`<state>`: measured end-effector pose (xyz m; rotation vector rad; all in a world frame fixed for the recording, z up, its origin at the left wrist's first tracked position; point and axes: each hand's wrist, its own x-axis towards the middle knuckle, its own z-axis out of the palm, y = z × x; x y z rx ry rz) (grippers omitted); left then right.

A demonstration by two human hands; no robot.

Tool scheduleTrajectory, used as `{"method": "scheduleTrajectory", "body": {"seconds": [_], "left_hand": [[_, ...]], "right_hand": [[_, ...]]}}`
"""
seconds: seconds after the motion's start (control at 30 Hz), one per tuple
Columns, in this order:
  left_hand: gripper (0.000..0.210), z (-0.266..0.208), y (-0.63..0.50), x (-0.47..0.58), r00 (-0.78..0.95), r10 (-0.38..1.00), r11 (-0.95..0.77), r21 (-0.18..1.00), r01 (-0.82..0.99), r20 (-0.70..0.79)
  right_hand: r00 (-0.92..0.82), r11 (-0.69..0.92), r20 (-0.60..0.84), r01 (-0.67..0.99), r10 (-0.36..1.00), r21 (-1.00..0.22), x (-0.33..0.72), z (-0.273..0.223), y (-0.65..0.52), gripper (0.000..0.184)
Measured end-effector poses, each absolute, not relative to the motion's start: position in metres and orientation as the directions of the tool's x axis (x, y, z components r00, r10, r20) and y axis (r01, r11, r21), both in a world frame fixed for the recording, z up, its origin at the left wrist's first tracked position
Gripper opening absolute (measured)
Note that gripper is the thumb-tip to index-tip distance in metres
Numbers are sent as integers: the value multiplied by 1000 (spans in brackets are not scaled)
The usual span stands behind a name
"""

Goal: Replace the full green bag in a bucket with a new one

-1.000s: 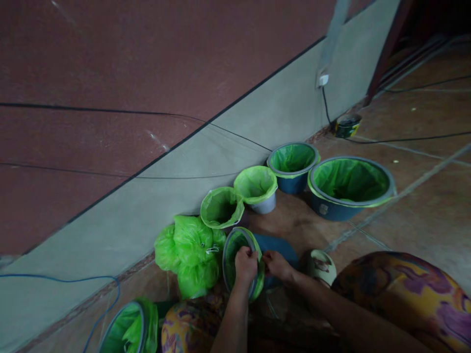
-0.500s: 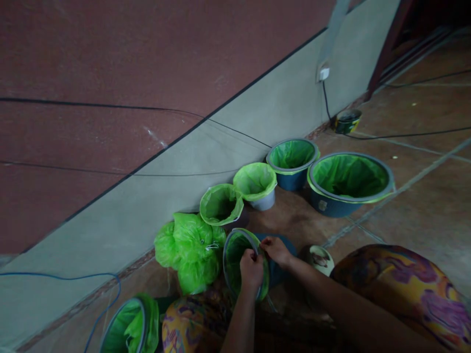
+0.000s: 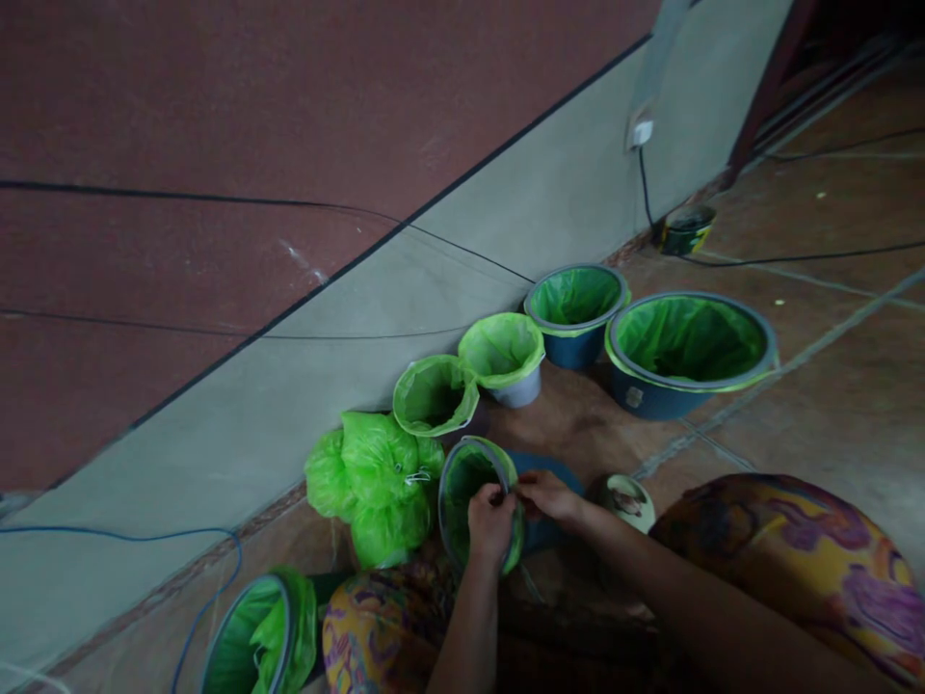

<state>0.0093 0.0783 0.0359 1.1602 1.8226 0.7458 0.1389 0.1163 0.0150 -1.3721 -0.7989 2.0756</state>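
Between my knees a blue bucket (image 3: 545, 535) lies tilted, its mouth towards the left. A green plastic bag (image 3: 462, 482) lines it and is folded out over the grey rim. My left hand (image 3: 491, 522) is closed on the right side of the rim, thumb and fingers together. My right hand (image 3: 547, 496) meets it there from the outside, fingertips pinched at the bag's folded edge. Exactly what lies between those fingertips is hidden. To the left of the bucket sit several puffy, tied green plastic bags (image 3: 380, 487).
Along the wall stand lined buckets: a dark one (image 3: 434, 397), a pale one (image 3: 516, 390) and a blue one (image 3: 574, 347). A large lined blue tub (image 3: 657, 395) is at right. Another lined bucket (image 3: 285, 627) tilts at lower left. A small white container (image 3: 628, 503) sits near my right knee.
My right hand has come slightly down and left, closer to my left hand at the rim. The bucket's mouth has shifted a little. The whole view has moved slightly.
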Motion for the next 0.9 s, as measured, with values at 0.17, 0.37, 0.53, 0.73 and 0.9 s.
{"method": "scheduleTrajectory", "body": {"seconds": [0.17, 0.37, 0.53, 0.73, 0.9], "left_hand": [[27, 27, 74, 8, -226, 902, 424, 853, 303, -368], [30, 35, 74, 7, -255, 904, 420, 821, 387, -342], [29, 45, 76, 7, -232, 910, 413, 789, 455, -343], [31, 42, 73, 11, -162, 934, 352, 742, 571, -318], [33, 38, 66, 20, -131, 952, 298, 733, 611, -278]], "right_hand": [[-349, -709, -640, -117, 685, -695, 141, 18, 111, 8], [-289, -695, -649, -88, 703, -713, 134, 16, 112, 13], [-309, -657, -614, -48, 726, -753, 133, 15, 113, 14], [-343, -663, -605, -73, 718, -745, 134, 14, 111, 9], [-245, -585, -578, 52, 778, -809, 142, 11, 121, 10]]}}
